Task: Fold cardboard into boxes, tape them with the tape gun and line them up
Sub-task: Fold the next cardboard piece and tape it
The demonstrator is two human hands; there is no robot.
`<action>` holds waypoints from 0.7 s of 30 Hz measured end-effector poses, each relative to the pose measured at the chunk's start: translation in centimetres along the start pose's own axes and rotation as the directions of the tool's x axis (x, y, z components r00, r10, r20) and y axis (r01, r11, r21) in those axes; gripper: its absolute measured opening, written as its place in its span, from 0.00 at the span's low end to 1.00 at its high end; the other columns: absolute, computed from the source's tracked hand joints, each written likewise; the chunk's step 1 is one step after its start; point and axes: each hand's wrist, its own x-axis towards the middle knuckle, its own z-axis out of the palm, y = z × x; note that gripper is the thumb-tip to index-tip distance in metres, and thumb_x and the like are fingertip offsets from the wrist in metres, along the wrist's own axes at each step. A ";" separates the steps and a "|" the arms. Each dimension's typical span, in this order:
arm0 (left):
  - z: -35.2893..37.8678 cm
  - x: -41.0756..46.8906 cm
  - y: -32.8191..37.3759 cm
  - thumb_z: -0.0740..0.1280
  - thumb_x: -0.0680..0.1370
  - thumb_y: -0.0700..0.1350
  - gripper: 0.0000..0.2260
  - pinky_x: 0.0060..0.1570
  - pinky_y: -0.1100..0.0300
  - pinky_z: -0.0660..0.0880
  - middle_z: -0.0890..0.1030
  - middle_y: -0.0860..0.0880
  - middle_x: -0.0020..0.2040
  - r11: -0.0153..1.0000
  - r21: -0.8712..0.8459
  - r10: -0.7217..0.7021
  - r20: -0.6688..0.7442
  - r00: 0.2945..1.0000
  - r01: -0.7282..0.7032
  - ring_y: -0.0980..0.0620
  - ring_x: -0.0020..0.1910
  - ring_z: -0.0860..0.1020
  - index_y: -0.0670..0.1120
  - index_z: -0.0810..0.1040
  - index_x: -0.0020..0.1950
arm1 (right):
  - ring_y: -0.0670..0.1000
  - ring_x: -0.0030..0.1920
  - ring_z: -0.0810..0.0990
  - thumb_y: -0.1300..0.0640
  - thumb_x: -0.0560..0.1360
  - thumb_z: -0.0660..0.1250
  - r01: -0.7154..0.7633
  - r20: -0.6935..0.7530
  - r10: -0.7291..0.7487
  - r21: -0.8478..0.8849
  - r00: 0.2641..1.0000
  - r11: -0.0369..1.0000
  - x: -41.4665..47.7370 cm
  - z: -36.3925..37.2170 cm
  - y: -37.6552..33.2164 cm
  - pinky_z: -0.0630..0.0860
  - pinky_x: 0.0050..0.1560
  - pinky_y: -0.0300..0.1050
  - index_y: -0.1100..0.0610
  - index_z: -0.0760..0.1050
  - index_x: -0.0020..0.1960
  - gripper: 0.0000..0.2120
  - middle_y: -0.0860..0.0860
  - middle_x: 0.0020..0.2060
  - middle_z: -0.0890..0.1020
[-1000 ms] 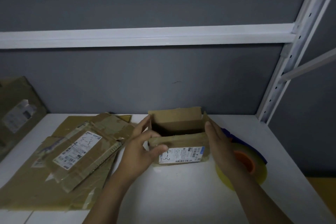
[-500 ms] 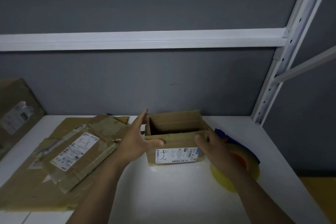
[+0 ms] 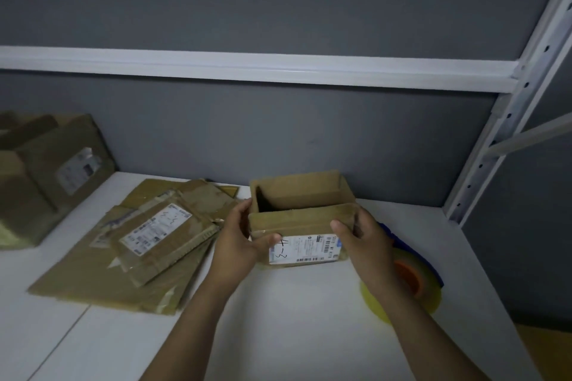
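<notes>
While both hands, left hand (image 3: 236, 240) and right hand (image 3: 363, 240), grip its ends, the small brown open-topped cardboard box (image 3: 301, 216) lies long-axis left-right, its inside dark.

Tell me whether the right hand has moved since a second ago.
Yes: the right hand shifted left, away from the tape gun, onto the box front.

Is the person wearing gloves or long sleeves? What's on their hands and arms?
No gloves: the left hand and right hand are bare, and no ring shows. The left forearm and right forearm are bare too, with no sleeve, watch or bracelet in view. The light is dim, so tiny marks cannot be told.
</notes>
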 end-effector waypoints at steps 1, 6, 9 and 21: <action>-0.5 -0.3 0.3 0.78 0.66 0.35 0.36 0.48 0.67 0.78 0.79 0.55 0.58 1.000 -0.016 -0.008 -0.014 1.000 0.007 0.64 0.53 0.79 0.52 0.67 0.68 | 0.44 0.40 0.84 0.51 0.76 0.68 0.022 0.005 -0.022 0.000 1.000 1.000 0.0 0.2 -0.4 0.78 0.33 0.35 0.51 0.73 0.61 0.15 0.47 0.48 0.83; -5.2 -3.1 1.4 0.80 0.66 0.41 0.35 0.56 0.55 0.78 0.78 0.53 0.62 0.999 -0.037 -0.008 -0.069 0.998 0.006 0.56 0.58 0.78 0.56 0.68 0.68 | 0.44 0.39 0.84 0.50 0.76 0.67 0.097 0.049 -0.098 0.016 0.994 0.995 -1.3 2.7 -2.9 0.82 0.37 0.44 0.52 0.75 0.52 0.08 0.47 0.42 0.84; -9.0 -5.0 1.9 0.77 0.68 0.36 0.34 0.45 0.65 0.79 0.78 0.53 0.61 0.998 -0.067 -0.004 -0.086 0.996 -0.002 0.62 0.51 0.80 0.53 0.69 0.69 | 0.44 0.38 0.84 0.50 0.76 0.67 0.129 0.081 -0.131 0.025 0.988 0.991 -2.9 5.6 -4.5 0.82 0.37 0.43 0.53 0.75 0.51 0.07 0.47 0.41 0.84; -34.0 -11.9 -1.8 0.77 0.70 0.41 0.39 0.61 0.60 0.75 0.77 0.57 0.64 0.998 0.050 -0.014 -0.180 0.984 0.023 0.58 0.63 0.76 0.50 0.62 0.76 | 0.43 0.40 0.84 0.55 0.75 0.68 0.146 0.203 -0.181 0.177 0.962 0.973 -14.0 26.4 -12.5 0.80 0.39 0.39 0.51 0.77 0.49 0.03 0.44 0.41 0.84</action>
